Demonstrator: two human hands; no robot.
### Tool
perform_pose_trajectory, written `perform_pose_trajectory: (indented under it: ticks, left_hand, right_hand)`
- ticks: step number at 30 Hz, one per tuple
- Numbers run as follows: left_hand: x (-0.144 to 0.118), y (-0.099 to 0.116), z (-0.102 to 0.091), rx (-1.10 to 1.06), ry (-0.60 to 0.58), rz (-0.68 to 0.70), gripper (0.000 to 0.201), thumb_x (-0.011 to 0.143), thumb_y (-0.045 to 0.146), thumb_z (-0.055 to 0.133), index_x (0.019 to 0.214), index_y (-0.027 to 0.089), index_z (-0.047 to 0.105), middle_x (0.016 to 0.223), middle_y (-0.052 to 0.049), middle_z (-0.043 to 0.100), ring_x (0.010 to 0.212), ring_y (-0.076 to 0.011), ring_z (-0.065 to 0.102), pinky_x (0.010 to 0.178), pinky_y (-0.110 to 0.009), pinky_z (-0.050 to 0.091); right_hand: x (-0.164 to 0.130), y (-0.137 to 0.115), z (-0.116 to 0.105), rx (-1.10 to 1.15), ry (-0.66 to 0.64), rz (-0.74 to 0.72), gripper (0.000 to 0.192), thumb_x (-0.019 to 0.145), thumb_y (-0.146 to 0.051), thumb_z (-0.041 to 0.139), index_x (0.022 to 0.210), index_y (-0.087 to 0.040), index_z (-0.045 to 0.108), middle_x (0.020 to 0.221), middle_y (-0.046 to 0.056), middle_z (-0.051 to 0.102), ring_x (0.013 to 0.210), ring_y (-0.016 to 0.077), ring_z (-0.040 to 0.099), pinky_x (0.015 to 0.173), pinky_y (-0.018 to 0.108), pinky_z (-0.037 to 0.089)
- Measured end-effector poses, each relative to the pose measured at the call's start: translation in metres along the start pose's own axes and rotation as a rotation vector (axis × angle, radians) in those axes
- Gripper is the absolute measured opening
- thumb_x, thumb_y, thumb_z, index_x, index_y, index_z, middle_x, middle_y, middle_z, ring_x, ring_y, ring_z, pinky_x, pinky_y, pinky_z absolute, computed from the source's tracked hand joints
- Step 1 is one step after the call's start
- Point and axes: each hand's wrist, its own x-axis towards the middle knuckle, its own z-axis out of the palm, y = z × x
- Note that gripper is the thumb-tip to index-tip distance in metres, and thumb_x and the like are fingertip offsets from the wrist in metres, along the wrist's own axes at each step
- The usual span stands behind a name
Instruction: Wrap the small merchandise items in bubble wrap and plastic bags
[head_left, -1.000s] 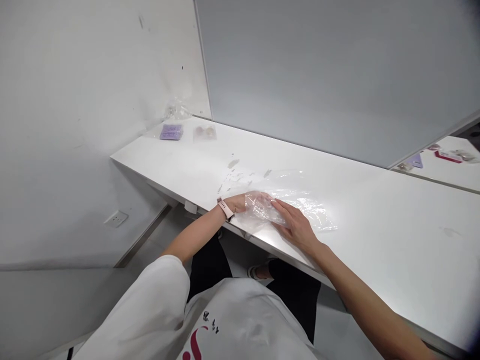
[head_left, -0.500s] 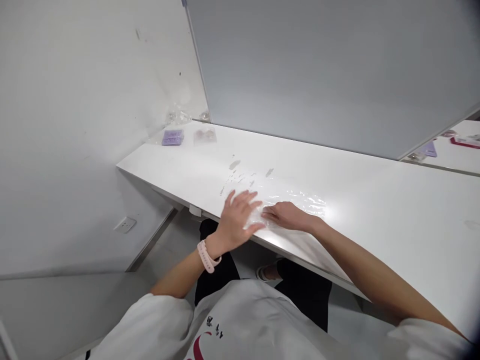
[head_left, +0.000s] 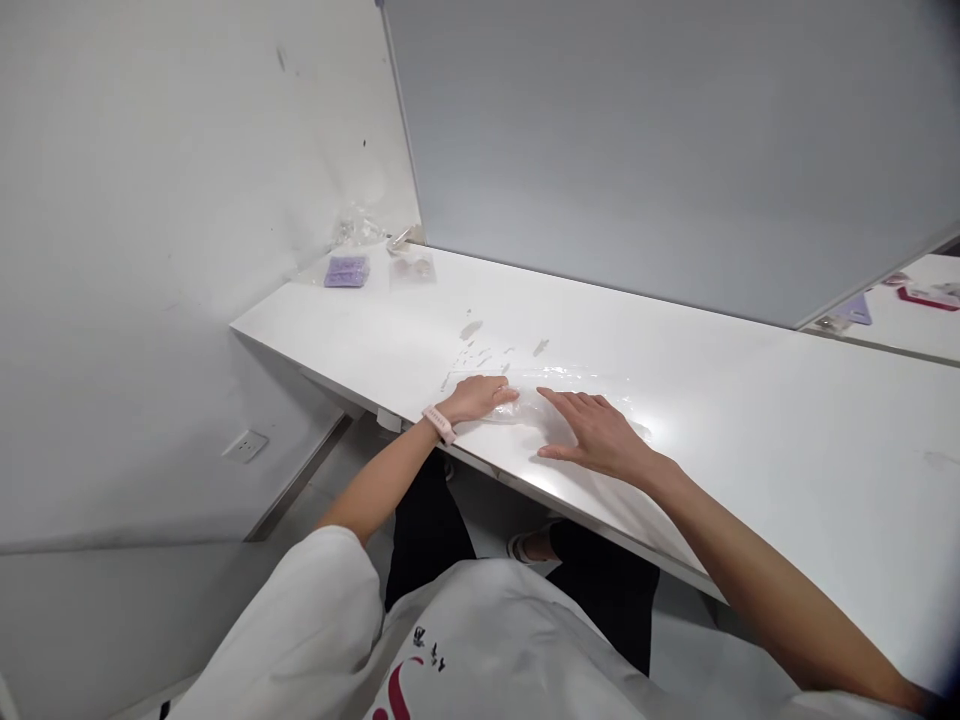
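A clear plastic bag (head_left: 525, 410) lies flat on the white table near its front edge, with shiny wrinkles along its far side. My left hand (head_left: 474, 400), with a pink band on the wrist, is closed at the bag's left part, its fingers together and its thumb against the plastic. Over the bag's right half, my right hand (head_left: 600, 437) is open, thumb spread away from straight fingers. Whether the right palm touches the plastic, I cannot tell.
Wet patches (head_left: 471, 330) mark the table behind the bag. At the far left corner lie a purple packet (head_left: 346, 271), a clear pouch with round items (head_left: 412, 268) and crumpled plastic (head_left: 358, 228). A grey panel (head_left: 637, 150) stands along the back edge.
My left hand has come down from a spread pose onto the bag's left part, closing there. My right hand has opened from a closed pose and moved slightly right.
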Motion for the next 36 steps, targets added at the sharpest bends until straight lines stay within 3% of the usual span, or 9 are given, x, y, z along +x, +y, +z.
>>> perform_pose_trajectory:
  ticks: [3,6,11,15,21,27,30,32,36]
  left_hand:
    - [0.015,0.013,0.003,0.102,0.047,-0.033,0.021,0.088,0.039,0.065,0.08,0.021,0.062,0.069,-0.003,0.063,0.069,-0.0223,0.056,0.076,-0.033,0.038]
    - [0.012,0.025,0.02,0.268,0.178,0.107,0.012,0.094,0.027,0.056,0.098,0.019,0.063,0.099,-0.011,0.069,0.1,-0.029,0.059,0.093,-0.038,0.037]
    - [-0.004,0.021,0.037,0.36,0.094,0.384,0.048,0.091,0.032,0.065,0.134,0.016,0.052,0.136,-0.018,0.057,0.126,-0.0337,0.048,0.111,-0.046,0.024]
    - [0.008,0.009,0.027,0.405,0.172,0.224,0.03,0.095,0.019,0.053,0.123,0.017,0.059,0.116,-0.016,0.064,0.113,-0.0317,0.054,0.1,-0.042,0.033]
    - [0.035,0.019,0.024,-0.222,0.31,-0.068,0.016,0.093,0.018,0.047,0.094,0.022,0.063,0.082,-0.002,0.063,0.081,-0.0204,0.058,0.079,-0.031,0.042]
    - [0.047,0.048,0.033,-1.236,0.584,-0.363,0.033,0.087,0.013,0.049,0.12,0.018,0.054,0.086,-0.001,0.061,0.072,-0.0129,0.058,0.071,-0.025,0.049]
    - [0.034,0.047,0.015,-1.292,0.694,-0.291,0.044,0.089,0.016,0.049,0.132,0.02,0.051,0.091,-0.003,0.064,0.075,-0.0137,0.062,0.073,-0.026,0.051]
    - [0.02,0.04,0.0,-1.26,0.732,-0.242,0.048,0.09,0.022,0.049,0.138,0.022,0.048,0.098,-0.005,0.066,0.08,-0.0155,0.064,0.074,-0.027,0.052]
    - [-0.006,0.013,-0.032,-1.193,0.78,-0.182,0.054,0.093,0.035,0.047,0.146,0.024,0.043,0.117,-0.008,0.066,0.094,-0.0207,0.067,0.076,-0.03,0.054]
  right_hand:
    - [-0.003,0.014,0.015,-0.09,0.051,0.116,0.053,0.1,-0.049,0.037,0.142,-0.019,0.049,0.11,0.016,0.069,0.095,0.0316,0.062,0.074,0.041,0.048]
    - [0.012,0.029,0.019,0.025,0.01,0.248,0.041,0.102,-0.038,0.032,0.121,-0.019,0.062,0.099,0.012,0.071,0.086,0.0264,0.063,0.067,0.034,0.044]
    - [0.039,0.048,0.006,0.292,-0.114,0.328,0.034,0.097,-0.04,0.038,0.091,-0.021,0.066,0.082,0.005,0.07,0.073,0.0195,0.06,0.064,0.03,0.041]
    - [0.036,0.049,0.01,0.353,0.0,0.324,0.042,0.097,-0.049,0.039,0.116,-0.022,0.065,0.1,0.007,0.071,0.084,0.0216,0.063,0.073,0.033,0.048]
    - [0.019,0.046,0.032,0.126,0.203,0.224,0.061,0.095,-0.058,0.043,0.146,-0.024,0.046,0.137,0.014,0.06,0.128,0.0348,0.051,0.105,0.057,0.039]
    - [0.067,-0.003,0.029,0.672,0.261,0.371,0.078,0.098,-0.065,0.031,0.161,-0.026,0.01,0.159,0.013,0.038,0.14,0.0304,0.046,0.109,0.05,0.045]
    - [0.094,-0.037,0.026,0.93,0.227,0.243,0.101,0.091,-0.069,0.047,0.161,-0.024,-0.011,0.164,0.015,0.026,0.146,0.0286,0.037,0.113,0.05,0.041]
    - [0.108,-0.054,0.025,0.981,0.167,0.181,0.106,0.089,-0.065,0.055,0.16,-0.023,-0.012,0.158,0.017,0.037,0.138,0.0297,0.049,0.109,0.049,0.046]
    - [0.143,-0.073,0.029,0.962,0.055,0.142,0.083,0.098,-0.046,0.044,0.161,-0.027,-0.007,0.114,0.01,0.072,0.081,0.0248,0.073,0.074,0.044,0.061]
